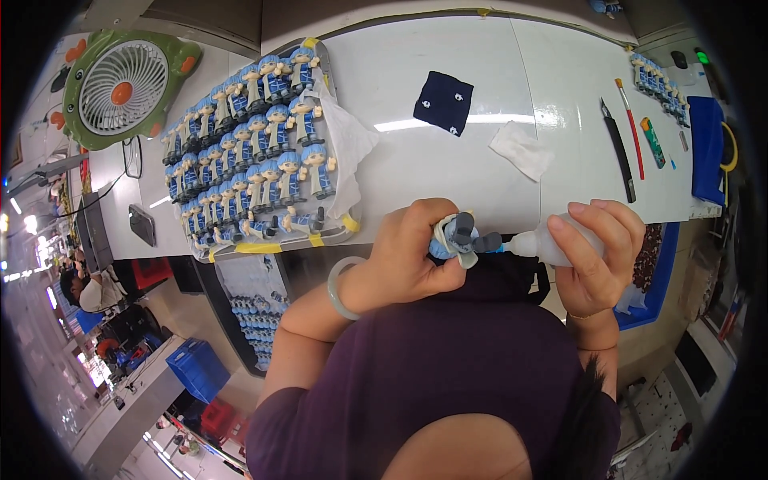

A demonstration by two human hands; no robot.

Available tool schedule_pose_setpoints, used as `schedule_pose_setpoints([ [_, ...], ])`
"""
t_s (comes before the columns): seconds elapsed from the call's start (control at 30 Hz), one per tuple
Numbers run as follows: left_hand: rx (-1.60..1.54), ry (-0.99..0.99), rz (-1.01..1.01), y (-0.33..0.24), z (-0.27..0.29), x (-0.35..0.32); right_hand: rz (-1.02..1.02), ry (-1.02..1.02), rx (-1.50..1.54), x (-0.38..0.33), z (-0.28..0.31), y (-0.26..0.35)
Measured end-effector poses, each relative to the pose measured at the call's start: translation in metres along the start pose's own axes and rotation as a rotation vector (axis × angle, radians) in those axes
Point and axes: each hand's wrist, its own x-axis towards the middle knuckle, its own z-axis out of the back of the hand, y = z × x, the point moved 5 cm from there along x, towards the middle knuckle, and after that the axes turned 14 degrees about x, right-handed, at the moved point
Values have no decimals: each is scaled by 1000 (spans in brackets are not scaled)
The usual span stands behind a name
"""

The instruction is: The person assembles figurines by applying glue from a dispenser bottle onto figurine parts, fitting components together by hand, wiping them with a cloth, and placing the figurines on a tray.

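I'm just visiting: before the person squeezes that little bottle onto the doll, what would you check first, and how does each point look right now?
1. Left hand grips the blue figurine firmly: ok.
2. Right hand wraps the squeeze bottle: ok.
3. Bottle nozzle aimed at the figurine's dark feet: ok.
4. Nozzle actually touching the spot: cannot tell, too small.
5. Liquid left in the bottle: cannot tell, the hand covers it.
6. Tray of finished figurines away from the hands: ok.
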Motion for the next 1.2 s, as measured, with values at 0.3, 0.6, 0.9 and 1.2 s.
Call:
schedule_pose_setpoints([
  [0.3, -19, -4, 16, 0, 0, 2, 6, 3, -30, 1, 0, -1],
  [0.6, 5, 6, 26, 1, 0, 0, -6, 17, -44, 2, 1, 0],
  [0.9, 51, -3, -13, 1, 0, 9, 9, 28, -69, 1, 2, 2],
  [1.2, 22, 7, 23, 2, 0, 7, 0, 75, -103, 3, 5, 7],
])
